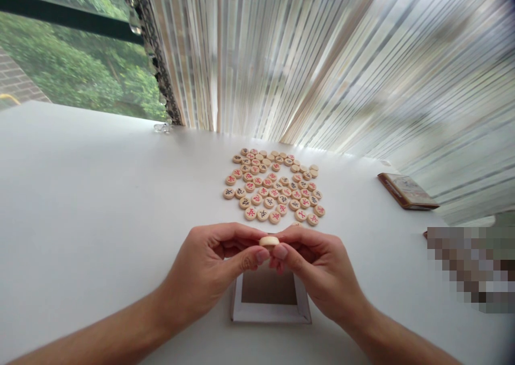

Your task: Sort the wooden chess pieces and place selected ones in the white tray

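Between the fingertips of both hands is a round pale wooden piece (269,242), held just above a shallow box. My left hand (219,255) pinches its left side, and my right hand (317,260) pinches its right side. Below them the open box (271,312) has a white rim and a brown inside; its far part is hidden by the hands. Beyond the hands lie several round wooden pieces (269,202) with red or black characters, spread in a loose cluster. A few at the far side show plain faces.
A brown-edged book or box (408,191) lies on the white table (100,209) at the right. Striped curtains (257,53) hang along the far edge. A small clear object (162,128) is at the back left. A blurred-out area is at the right edge.
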{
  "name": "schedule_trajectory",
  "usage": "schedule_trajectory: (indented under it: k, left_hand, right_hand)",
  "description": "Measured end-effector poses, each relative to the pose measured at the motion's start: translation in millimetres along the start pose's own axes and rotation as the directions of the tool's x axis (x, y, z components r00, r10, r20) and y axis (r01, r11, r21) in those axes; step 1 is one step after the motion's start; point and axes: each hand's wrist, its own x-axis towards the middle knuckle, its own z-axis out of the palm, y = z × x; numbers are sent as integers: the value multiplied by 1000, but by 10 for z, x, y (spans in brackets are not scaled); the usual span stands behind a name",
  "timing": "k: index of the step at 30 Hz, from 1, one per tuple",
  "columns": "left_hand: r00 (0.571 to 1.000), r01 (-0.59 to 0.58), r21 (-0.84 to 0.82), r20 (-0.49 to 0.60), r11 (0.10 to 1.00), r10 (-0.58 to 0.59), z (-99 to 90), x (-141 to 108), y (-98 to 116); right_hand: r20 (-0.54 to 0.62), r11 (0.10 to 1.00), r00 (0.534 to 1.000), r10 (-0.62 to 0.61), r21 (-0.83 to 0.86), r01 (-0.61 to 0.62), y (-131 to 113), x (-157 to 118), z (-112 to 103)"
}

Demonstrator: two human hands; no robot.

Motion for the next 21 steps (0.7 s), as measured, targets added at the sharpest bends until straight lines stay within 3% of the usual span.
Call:
schedule_trajectory:
  k: [13, 21]
  left_hand:
    - [995, -71, 172, 87, 983, 57, 19, -32, 7]
    - [969, -228, 374, 173, 899, 174, 36, -68, 25]
  right_hand:
    - [21, 964, 968, 248, 93, -249, -42, -25, 26]
    - [63, 942, 951, 303, 127, -309, -57, -39, 34]
